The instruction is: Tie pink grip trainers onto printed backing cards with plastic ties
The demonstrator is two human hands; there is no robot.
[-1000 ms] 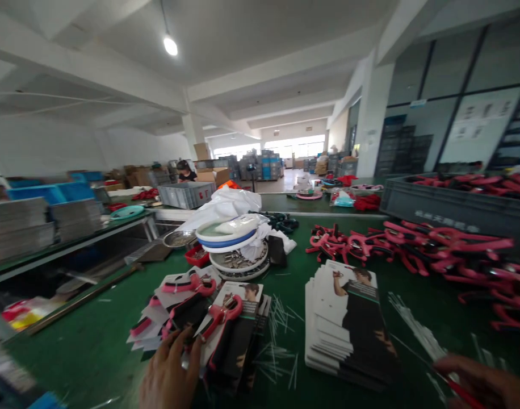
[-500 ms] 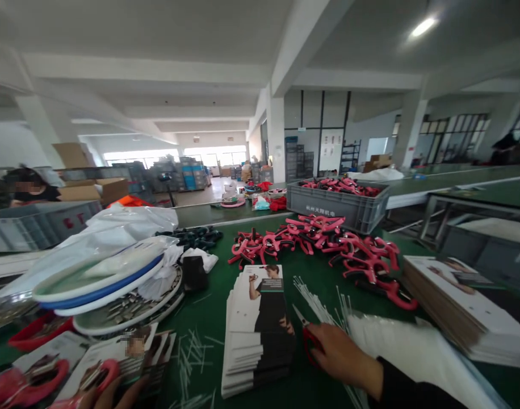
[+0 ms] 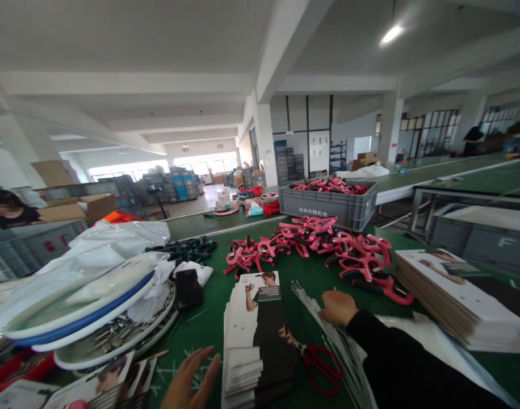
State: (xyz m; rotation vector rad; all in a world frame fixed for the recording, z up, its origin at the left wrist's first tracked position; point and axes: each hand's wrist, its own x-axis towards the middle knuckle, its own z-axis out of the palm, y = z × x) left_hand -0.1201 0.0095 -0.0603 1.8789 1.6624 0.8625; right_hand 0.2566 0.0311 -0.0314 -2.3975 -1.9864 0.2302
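My right hand (image 3: 339, 308) is over a bundle of white cable ties (image 3: 323, 324), fingers curled together at the strands. Whether one is pinched is hidden. Below it, red-handled scissors (image 3: 322, 363) lie beside a stack of printed cards (image 3: 247, 341). To the left of that stack, my left hand (image 3: 192, 378) has its fingers apart and holds nothing. Loose trimmed ends (image 3: 160, 369) lie beside it. Printed cards (image 3: 102, 380) with a bit of pink are at the bottom left. Pink-and-black spring clamps (image 3: 302, 238) are heaped beyond the stack.
A grey crate (image 3: 323, 209) of pink clamps stands behind the heap. On the right is another card stack (image 3: 460, 295). Trays (image 3: 68, 360) of metal parts and plastic bags (image 3: 119, 236) fill the left. A person (image 3: 13, 210) is at the far left.
My right hand has let go of the scissors and moved up to the cable ties. My left hand has left the carded clamps and come right. The view has shifted.
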